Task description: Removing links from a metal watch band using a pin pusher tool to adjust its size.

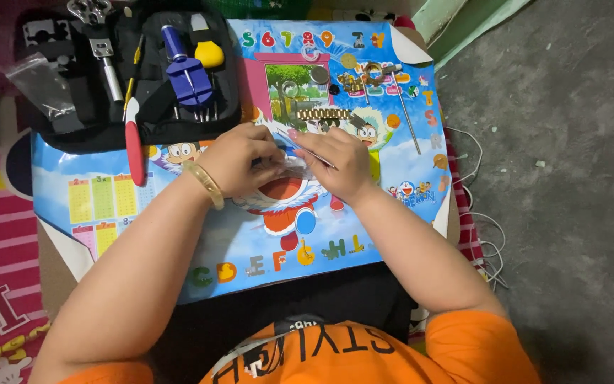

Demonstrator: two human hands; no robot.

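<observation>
Together, left hand (239,158) and right hand (342,162) fingers pinch a slim tool (305,148), angled upper-left to lower-right.

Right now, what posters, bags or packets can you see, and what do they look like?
Cartoon poster: a blue sheet with coloured shapes, spread under both hands.
Clear plastic bag: small, crumpled, at the top left.
Black tool case: open, above the left hand, holding tools.

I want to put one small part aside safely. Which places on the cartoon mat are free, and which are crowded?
Free: the lower strip of the mat between the left hand, the right hand and the near edge, and the left part below the black tool case. Crowded: the top middle, where a gold watch band, small round parts and a thin rod lie.
</observation>
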